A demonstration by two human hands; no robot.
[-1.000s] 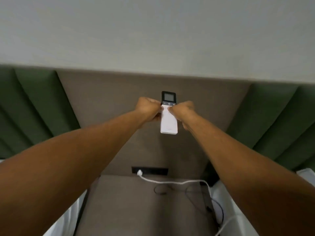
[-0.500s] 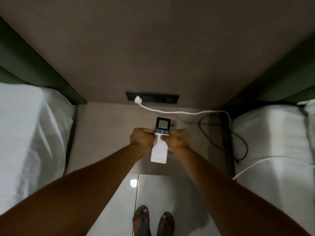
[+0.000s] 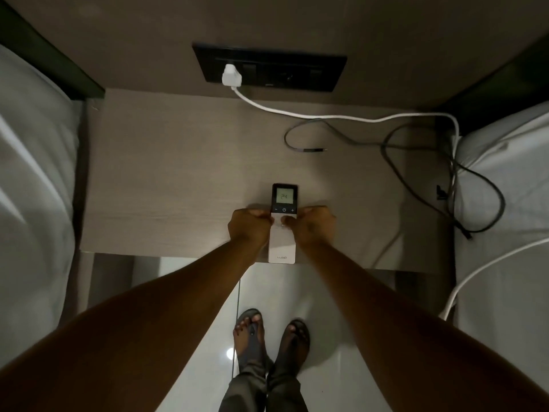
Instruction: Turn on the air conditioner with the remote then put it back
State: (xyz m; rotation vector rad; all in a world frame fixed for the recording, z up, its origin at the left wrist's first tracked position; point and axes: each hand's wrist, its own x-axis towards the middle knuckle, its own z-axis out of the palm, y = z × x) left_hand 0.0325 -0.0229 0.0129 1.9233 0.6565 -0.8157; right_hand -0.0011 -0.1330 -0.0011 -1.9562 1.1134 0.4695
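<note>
Lowered further toward the worktop [image 3: 166, 173] since the earlier frame, the remote [image 3: 283, 224] is now seen in the middle of the frame, over the near edge of that surface, its lit screen end pointing to the top of the frame. Whether it already rests on the surface cannot be told. It is pinched at mid-length from both sides: the left hand [image 3: 249, 227] is curled against its left edge, the right hand [image 3: 312, 226] against its right edge, with fingers [image 3: 287, 220] laid over the white face just below the buttons. A light, stiff, smooth plastic bar is judged here; little force should be needed, but a slip is possible on the glossy shell. The long edges are best held, away from the buttons. A white cable [image 3: 326, 115] lies well apart, toward the upper right.
</note>
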